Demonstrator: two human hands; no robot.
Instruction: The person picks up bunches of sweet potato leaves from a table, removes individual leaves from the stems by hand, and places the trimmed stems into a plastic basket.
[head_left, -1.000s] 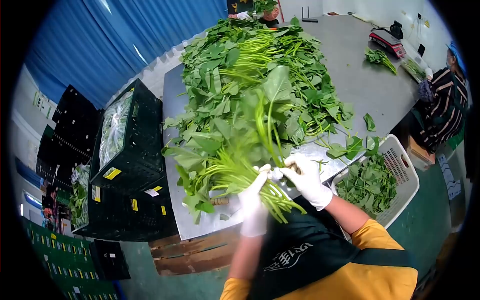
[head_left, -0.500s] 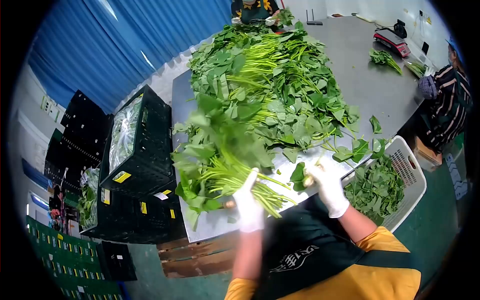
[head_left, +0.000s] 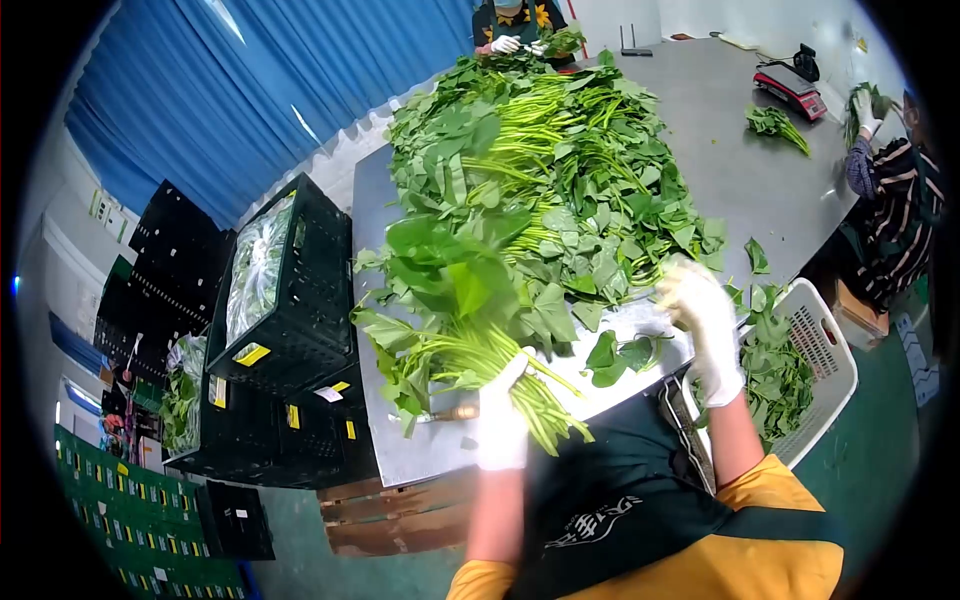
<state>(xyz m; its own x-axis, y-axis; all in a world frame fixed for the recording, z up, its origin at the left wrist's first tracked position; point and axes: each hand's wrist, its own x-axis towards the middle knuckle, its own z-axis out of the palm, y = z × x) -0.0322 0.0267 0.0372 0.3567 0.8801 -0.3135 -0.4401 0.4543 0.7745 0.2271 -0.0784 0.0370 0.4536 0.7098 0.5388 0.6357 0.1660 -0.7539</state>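
My left hand (head_left: 503, 415), in a white glove, is closed round the stems of a bunch of leafy greens (head_left: 465, 340). The leaves point away from me and the cut stem ends stick out toward my apron. Beside that hand, a tool with a wooden handle (head_left: 458, 412) lies on the table, partly covered by leaves. My right hand (head_left: 705, 325), also gloved, is at the near right edge of the big heap of greens (head_left: 590, 200). Its fingers are curled and slightly blurred; what is in them is hidden. Loose leaves (head_left: 615, 358) lie on the metal table between my hands.
A white basket (head_left: 830, 375) of greens stands at the right. Dark crates (head_left: 285, 345) with bagged greens are stacked left of the table (head_left: 775, 215). One co-worker (head_left: 515, 30) is at the far end; another (head_left: 890, 215) holds greens near a red scale (head_left: 790, 92).
My right hand has moved right and away from me, from the loose leaves to the heap's edge. The bunch in my left hand has shifted slightly. The right-hand co-worker has raised some greens.
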